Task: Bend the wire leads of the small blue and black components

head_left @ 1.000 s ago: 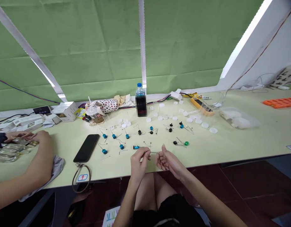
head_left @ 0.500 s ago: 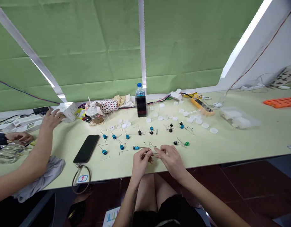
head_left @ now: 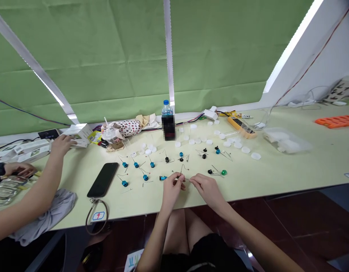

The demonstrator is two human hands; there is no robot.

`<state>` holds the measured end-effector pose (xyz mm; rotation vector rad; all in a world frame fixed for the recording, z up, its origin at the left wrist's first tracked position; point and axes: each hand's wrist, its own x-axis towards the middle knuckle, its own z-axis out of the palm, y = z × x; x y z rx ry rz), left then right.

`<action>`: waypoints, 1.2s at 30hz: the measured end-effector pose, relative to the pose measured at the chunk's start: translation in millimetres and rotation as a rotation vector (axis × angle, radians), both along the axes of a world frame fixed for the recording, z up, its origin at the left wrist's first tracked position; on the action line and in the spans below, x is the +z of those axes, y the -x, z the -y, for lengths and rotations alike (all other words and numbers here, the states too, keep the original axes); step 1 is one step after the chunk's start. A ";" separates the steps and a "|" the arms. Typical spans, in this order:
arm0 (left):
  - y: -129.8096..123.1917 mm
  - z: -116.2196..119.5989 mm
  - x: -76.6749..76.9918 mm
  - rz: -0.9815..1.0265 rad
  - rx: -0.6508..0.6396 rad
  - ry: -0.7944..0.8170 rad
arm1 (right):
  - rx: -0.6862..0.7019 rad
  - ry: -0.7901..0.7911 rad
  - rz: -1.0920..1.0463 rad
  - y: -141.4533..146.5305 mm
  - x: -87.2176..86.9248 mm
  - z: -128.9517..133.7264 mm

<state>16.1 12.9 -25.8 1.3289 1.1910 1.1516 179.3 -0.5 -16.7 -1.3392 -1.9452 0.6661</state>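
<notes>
My left hand (head_left: 173, 187) is closed in a pinch around a thin bent wire (head_left: 182, 169), which rises above the fingertips. My right hand (head_left: 206, 189) is closed too, its fingertips gripping one end of a thin metal rod (head_left: 187, 179) that reaches across to the left fingers. Where the rod meets the wire is too small to make out. Just left of my left hand lies a blue cylindrical piece (head_left: 163, 178). Several blue knobs with bent wires, such as one blue knob (head_left: 145, 177), stand farther left. To the right are a green knob (head_left: 224, 172) and a black knob (head_left: 210, 172).
A black phone (head_left: 103, 180) lies left, with a ring strap (head_left: 106, 219) over the table edge. Behind stand a bottle (head_left: 168, 128), white caps (head_left: 245, 150) and a yellow meter (head_left: 241, 127). At left, another person's hand (head_left: 61, 145) touches a white box (head_left: 80, 134).
My right hand has closed its fingers on the rod's end, after having them apart beside it. The left pinch stays. The other person's hand has shifted slightly down at the white box.
</notes>
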 end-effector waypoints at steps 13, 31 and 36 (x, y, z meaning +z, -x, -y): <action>-13.7 -24.5 2.1 0.464 -0.110 0.208 | -0.302 -0.329 0.682 -11.9 -38.3 -17.0; -19.8 -13.9 0.8 0.364 -0.039 0.127 | -0.124 -0.203 -0.041 20.8 -0.9 -21.9; -6.0 -16.8 4.7 0.290 0.020 0.139 | -0.140 -0.340 0.250 3.0 -16.1 -25.6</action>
